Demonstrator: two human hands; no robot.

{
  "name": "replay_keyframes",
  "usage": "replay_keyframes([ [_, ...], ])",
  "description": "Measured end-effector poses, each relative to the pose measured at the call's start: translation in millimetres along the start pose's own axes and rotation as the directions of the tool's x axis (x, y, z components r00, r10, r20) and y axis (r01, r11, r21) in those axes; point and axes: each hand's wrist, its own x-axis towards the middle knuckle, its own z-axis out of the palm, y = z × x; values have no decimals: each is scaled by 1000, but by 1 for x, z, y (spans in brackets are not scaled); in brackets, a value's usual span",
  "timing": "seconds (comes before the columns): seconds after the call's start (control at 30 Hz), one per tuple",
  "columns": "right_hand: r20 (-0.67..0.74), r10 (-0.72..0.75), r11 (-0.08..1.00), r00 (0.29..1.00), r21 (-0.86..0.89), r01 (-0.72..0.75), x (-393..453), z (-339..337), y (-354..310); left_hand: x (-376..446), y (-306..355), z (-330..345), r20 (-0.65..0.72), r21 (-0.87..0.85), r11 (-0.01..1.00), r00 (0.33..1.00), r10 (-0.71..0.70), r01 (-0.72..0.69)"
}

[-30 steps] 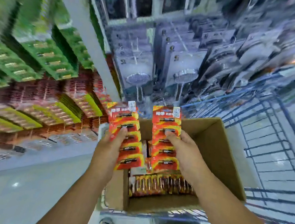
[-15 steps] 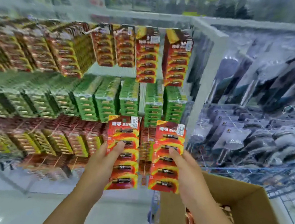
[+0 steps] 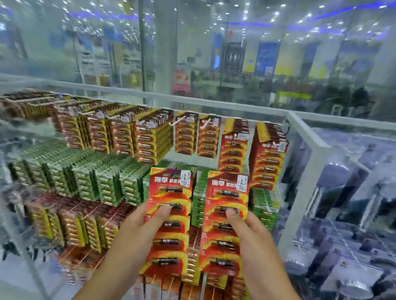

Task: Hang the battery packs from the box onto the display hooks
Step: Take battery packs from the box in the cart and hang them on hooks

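**Head view: two red battery packs held up, one in each hand**

Head camera shows two hands at lower centre of the frame, each raising one red battery strip in front of the display rack. The left hand grips the left battery pack along its left edge, thumb curled across the front near the second cell. The right hand pinches the right battery pack the same way, thumb pressed on its face. Each strip carries five cells, stacked one above another, with a white price sticker at its upper right corner. The two packs stand upright, side by side with a narrow gap between them.

Behind them the display hangs in rows: red-and-yellow packs at the top, green packs in the middle, more red and yellow ones below. The held packs cover part of the green row. White hooks jut out at upper centre. A white frame post stands to the right, with blurred dark goods beyond it.
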Motion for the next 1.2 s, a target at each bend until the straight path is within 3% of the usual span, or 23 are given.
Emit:
replay_keyframes([
  [0.4, 5, 16, 1000, 1000, -7, -16, 62, 25, -25, 68, 32, -8, -44, 8, 998, 997, 59, -59],
  [0.8, -131, -65, 997, 989, -49, 59, 155, 113, -39, 195, 56, -32, 143, 4, 992, 982, 125, -127],
  [0.97, -225, -69, 997, 972, -43, 61, 184, 127, -41, 241, 60, -36, 170, 29, 998, 984, 52, -58],
  [1.2, -233, -92, 996, 968, -24, 89, 198, 128, -37, 248, 77, -36, 276, 54, 997, 960, 37, -54],
])
